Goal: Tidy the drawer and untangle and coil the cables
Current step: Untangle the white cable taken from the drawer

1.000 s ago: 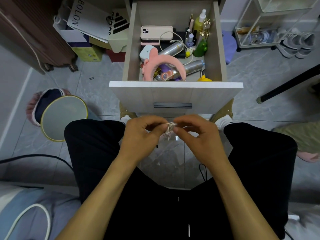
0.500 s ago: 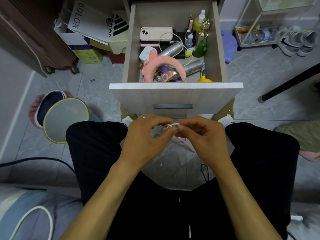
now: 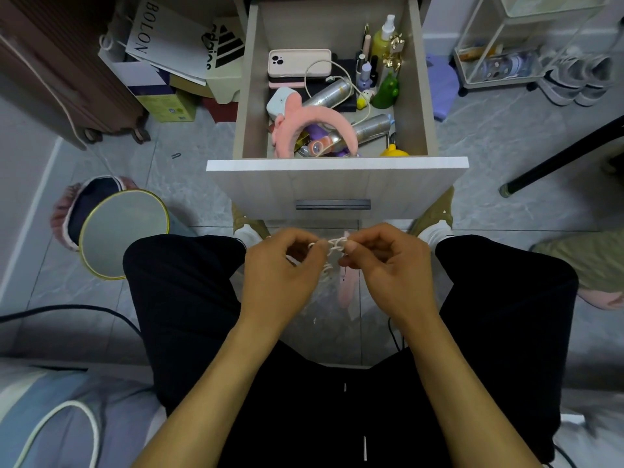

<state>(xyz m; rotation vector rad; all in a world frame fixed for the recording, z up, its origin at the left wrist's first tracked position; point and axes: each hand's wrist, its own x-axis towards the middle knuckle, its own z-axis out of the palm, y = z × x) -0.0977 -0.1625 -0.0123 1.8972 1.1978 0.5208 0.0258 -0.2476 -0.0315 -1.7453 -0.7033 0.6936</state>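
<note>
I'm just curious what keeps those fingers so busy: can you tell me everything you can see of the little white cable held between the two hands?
The white cable is thin and bunched into small tangled loops. It is held in the air over the person's lap, in front of the open drawer. The left hand and right hand pinch it from either side. A short length dangles below the bundle; motion blur hides its plug and ends.

The small white cable [image 3: 334, 246] at frame centre is blurred, its ends hidden inside the left hand [image 3: 282, 271] and right hand [image 3: 391, 268]. The drawer [image 3: 337, 184] front hides the contents nearest it.
</note>
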